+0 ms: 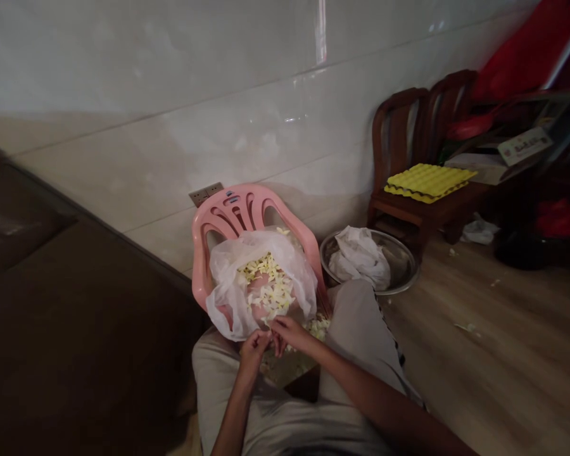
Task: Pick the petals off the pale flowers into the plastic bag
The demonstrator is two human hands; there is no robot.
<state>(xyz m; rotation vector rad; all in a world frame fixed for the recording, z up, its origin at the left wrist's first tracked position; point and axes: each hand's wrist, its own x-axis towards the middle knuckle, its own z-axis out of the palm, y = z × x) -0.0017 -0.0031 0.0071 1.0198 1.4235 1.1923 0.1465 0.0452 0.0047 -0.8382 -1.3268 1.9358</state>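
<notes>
My left hand [255, 346] and my right hand [287, 334] meet above my lap, both closed in a pinch. A small pale flower [266, 322] shows at their fingertips, partly hidden by the fingers. Just beyond them, a white translucent plastic bag [225, 304] lies spread open on the seat of a pink plastic chair [200, 253]. Loose yellow-white flower pieces [272, 295] are scattered inside the bag. Below my hands, between my knees, stands a container [285, 370] with more pale pieces [319, 327] in it; my forearms cover part of it.
Right of the chair, a metal basin [403, 282] holds a crumpled white bag [361, 256]. Yellow egg trays [427, 180] rest on a wooden chair [399, 206], beside an open cardboard box [484, 166]. A tiled wall [171, 164] rises behind; a dark surface [90, 342] fills the left.
</notes>
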